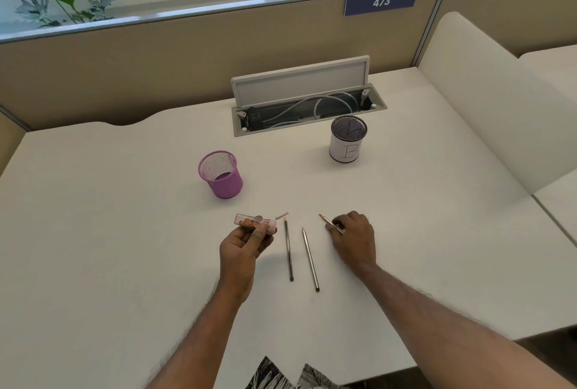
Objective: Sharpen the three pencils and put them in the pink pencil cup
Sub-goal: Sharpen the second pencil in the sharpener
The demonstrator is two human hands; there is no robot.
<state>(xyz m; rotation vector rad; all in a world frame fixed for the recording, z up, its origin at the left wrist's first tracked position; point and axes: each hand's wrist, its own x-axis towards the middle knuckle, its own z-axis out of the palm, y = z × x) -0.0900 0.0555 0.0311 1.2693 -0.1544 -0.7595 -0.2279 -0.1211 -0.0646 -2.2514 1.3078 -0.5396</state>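
Meanwhile, left hand (242, 246) pinching shavings-filled clear sharpener (256, 224), right hand (352, 237) gripping one pencil (331, 224), pink cup (221, 174) empty

Both forearms bare, no sleeves; hands (240, 248) ungloved; black-and-white leaf-print garment (281, 374) at bottom edge.

Left hand (242, 246) holds a clear sharpener (255, 223); right hand (354, 237) grips one pencil (327, 222); two pencils (288, 253) lie between them
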